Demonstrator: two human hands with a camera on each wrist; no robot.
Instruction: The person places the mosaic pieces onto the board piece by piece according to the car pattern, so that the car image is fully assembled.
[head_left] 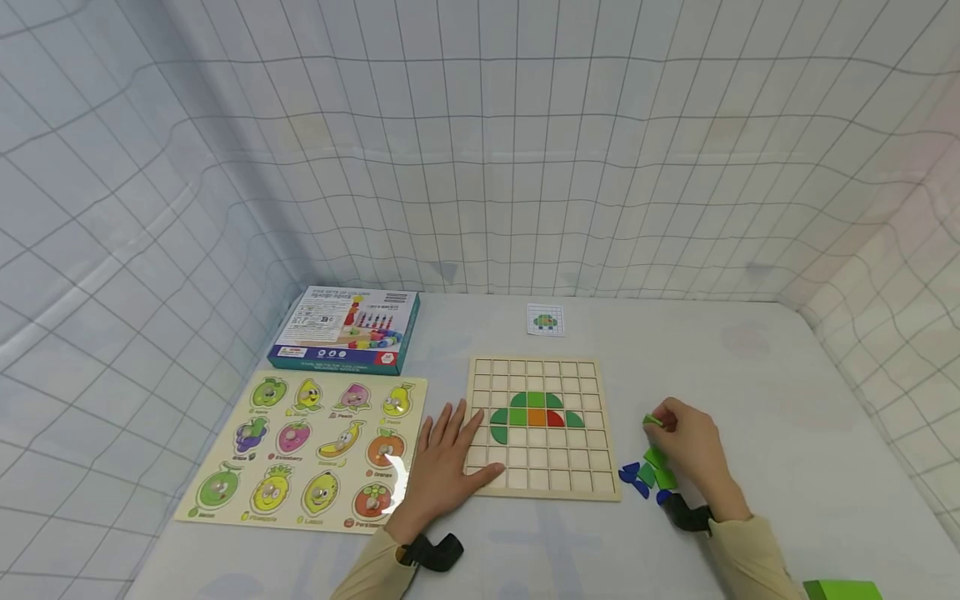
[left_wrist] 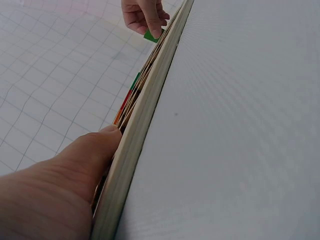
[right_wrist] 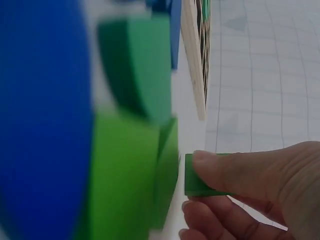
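A wooden grid board [head_left: 538, 480] lies flat on the table. Set in its cells are dark green quarter-round tiles [head_left: 499, 433], light green squares [head_left: 517, 417], an orange square [head_left: 537, 418] and a red quarter-round [head_left: 555, 418]. My left hand [head_left: 444, 473] rests with spread fingers over the board's left edge; its thumb touches the frame in the left wrist view. To the right of the board, my right hand [head_left: 693, 446] pinches a green square tile [right_wrist: 192, 181] between thumb and fingers. Below that hand lies a loose pile of green tiles [head_left: 664, 479] and blue tiles [head_left: 640, 488].
A small pattern card [head_left: 545, 320] lies behind the board. On the left are a fruit puzzle board [head_left: 300, 454] and, behind it, a boxed toy set [head_left: 345, 329]. A green block [head_left: 842, 590] shows at the lower right edge. Grid-patterned cloth walls [head_left: 487, 167] enclose the table.
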